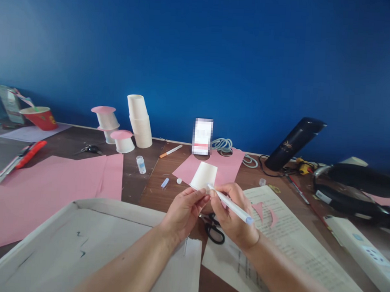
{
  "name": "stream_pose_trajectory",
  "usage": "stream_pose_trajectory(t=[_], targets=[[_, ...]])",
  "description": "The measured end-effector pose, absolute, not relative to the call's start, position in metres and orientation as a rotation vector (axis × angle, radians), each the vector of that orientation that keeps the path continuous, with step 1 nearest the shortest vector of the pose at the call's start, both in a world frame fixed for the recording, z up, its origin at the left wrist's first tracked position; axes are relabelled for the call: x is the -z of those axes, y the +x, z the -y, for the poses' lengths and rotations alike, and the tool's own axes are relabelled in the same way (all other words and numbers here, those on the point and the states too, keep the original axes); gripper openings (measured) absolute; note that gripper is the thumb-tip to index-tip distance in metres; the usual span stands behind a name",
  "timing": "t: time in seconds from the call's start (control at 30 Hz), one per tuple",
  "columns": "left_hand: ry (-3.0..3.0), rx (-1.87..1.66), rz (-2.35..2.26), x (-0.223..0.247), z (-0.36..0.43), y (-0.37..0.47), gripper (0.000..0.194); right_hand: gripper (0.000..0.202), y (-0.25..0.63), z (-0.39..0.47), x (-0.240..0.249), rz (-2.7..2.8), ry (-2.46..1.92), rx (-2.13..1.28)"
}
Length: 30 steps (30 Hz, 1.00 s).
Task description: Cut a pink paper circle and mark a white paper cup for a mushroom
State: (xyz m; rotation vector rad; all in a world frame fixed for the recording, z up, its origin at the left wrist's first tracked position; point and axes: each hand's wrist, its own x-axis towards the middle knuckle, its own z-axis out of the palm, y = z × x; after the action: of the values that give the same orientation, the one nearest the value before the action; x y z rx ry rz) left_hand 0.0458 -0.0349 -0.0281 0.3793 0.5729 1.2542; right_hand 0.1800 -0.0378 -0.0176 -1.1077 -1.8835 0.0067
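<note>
Near the middle of the head view, my left hand grips a white paper cup by its lower edge. The cup is upside down and tilted slightly, narrow end up. My right hand is closed around a white pen with a pale purple end. The pen's tip is at the cup's lower right side; whether it touches is too small to tell. Beneath my hands lie black-handled scissors, partly hidden. Behind the cup is a pink paper sheet.
At the back stand stacked white cups, cups with pink discs and a phone. Left are pink sheets, a red utility knife and a white box lid. Right are a printed sheet, black bottle and power strip.
</note>
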Motion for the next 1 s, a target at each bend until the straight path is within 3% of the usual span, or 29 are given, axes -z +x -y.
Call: stream_pose_trajectory(t=[1.0], targets=[[0.397, -1.266, -0.562, 0.0275, 0.0357, 0.0452, 0.006, 0.002, 0.1775, 0.0383, 0.0146, 1.934, -1.077, 0.012]])
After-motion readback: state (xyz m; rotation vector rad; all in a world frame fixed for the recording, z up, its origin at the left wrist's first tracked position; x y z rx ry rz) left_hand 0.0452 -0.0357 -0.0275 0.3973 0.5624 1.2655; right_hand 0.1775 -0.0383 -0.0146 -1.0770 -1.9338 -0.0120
